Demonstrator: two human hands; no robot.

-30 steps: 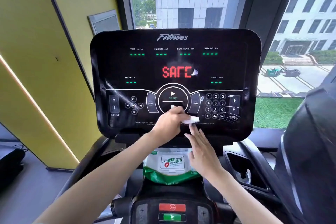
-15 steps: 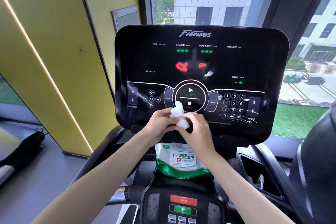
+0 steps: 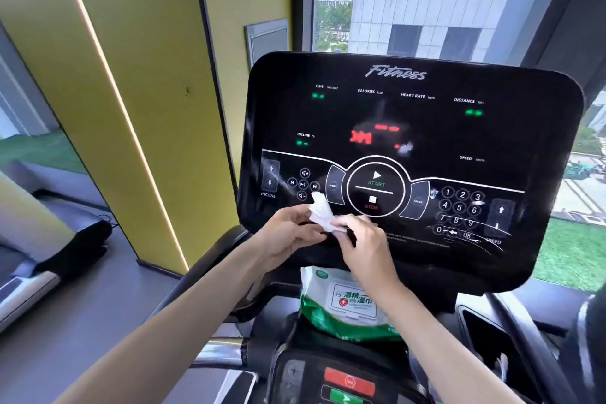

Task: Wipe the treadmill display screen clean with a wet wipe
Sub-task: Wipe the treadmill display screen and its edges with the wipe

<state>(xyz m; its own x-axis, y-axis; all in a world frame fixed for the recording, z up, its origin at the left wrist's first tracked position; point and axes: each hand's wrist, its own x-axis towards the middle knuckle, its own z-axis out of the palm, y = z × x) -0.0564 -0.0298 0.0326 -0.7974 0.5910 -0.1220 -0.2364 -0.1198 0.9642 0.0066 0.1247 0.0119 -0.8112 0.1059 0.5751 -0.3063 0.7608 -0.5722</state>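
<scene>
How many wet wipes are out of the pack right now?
1: the wet wipe, pinched between left hand and right hand before the display screen; others may hide in the pack.

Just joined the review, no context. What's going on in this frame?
A person stands at a treadmill, holding a crumpled white wet wipe between the left hand and right hand, in front of the lower part of the treadmill display screen, beside the START/STOP dial. The wipe looks bunched up, not pressed flat on the glass. A white smear sits beside the red digits. A green pack of wet wipes lies in the tray under the console.
</scene>
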